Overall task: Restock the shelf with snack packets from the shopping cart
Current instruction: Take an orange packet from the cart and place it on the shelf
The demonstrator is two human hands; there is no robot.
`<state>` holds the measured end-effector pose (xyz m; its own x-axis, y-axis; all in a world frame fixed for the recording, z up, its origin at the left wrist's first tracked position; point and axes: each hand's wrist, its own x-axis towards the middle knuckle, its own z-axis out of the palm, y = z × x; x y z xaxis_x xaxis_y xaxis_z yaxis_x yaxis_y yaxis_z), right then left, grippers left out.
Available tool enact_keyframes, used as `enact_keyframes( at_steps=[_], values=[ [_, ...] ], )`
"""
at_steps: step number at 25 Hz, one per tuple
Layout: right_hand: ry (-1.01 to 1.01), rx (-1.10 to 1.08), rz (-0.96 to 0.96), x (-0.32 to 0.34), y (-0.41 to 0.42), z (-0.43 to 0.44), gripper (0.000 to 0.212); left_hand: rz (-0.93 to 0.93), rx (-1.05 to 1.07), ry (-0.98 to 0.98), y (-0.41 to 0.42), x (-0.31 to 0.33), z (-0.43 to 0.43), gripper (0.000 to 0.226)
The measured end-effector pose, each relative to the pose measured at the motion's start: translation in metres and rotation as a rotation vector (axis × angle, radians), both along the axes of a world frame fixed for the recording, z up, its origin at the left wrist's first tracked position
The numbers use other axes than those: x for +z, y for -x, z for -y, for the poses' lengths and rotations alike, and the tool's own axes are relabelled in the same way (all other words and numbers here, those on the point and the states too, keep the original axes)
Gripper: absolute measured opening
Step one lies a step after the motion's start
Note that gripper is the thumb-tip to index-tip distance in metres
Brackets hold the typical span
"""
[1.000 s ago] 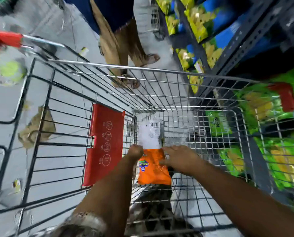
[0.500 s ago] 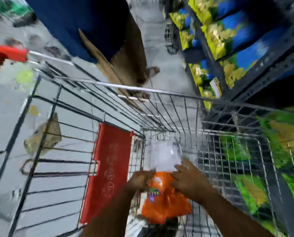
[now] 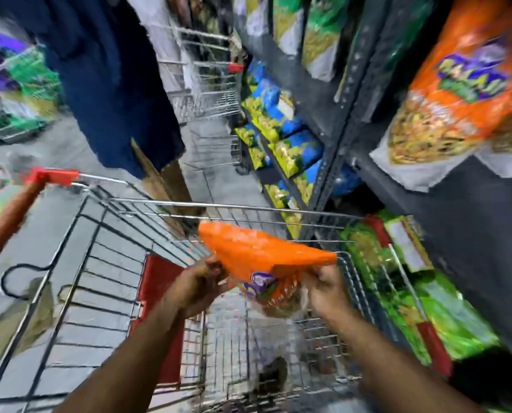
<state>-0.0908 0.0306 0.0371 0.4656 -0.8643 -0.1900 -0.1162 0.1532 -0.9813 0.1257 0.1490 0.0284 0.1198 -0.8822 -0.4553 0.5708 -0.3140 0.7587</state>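
An orange snack packet with a purple logo hangs above the wire shopping cart, tilted and blurred by motion. My left hand grips its left lower edge and my right hand grips its right lower edge. The dark shelf stands to the right, with a matching orange packet on an upper level and green packets lower down.
A person in dark blue clothing stands beyond the cart's far end. A second wire cart stands further down the aisle. Blue-and-yellow packets fill the low shelves there. The cart's red handle sticks out at left.
Both hands have lifted the orange packet out of the cart bottom to above its rim. The view has swung upward toward the shelf.
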Motion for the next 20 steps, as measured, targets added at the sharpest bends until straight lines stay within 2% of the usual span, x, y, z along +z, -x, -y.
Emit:
enact_keyframes(
  at_steps=[2, 4, 6, 10, 12, 17, 20],
  values=[
    [0.044, -0.143, 0.103, 0.039, 0.017, -0.004, 0.009, 0.233, -0.184, 0.223, 0.031, 0.043, 0.018, 0.071],
    [0.056, -0.270, 0.194, 0.077, 0.037, -0.003, 0.010, 0.371, -0.244, 0.327, 0.060, 0.069, 0.038, 0.084],
    [0.078, -0.383, 0.308, 0.113, 0.063, 0.000, 0.012, 0.441, -0.249, 0.400, 0.089, 0.104, 0.059, 0.077],
    [0.178, -0.558, 0.472, 0.167, 0.128, 0.012, 0.016, 0.496, -0.242, 0.570, 0.163, 0.154, 0.104, 0.035],
    [0.245, -0.630, 0.495, 0.185, 0.159, 0.018, 0.018, 0.478, -0.268, 0.584, 0.198, 0.163, 0.129, 0.021],
    [0.292, -0.816, 0.467, 0.210, 0.215, 0.046, 0.018, 0.433, -0.367, 0.619, 0.273, 0.174, 0.191, 0.019],
    [0.322, -0.906, 0.372, 0.205, 0.230, 0.074, 0.016, 0.343, -0.392, 0.607, 0.295, 0.167, 0.222, 0.024]
  ],
)
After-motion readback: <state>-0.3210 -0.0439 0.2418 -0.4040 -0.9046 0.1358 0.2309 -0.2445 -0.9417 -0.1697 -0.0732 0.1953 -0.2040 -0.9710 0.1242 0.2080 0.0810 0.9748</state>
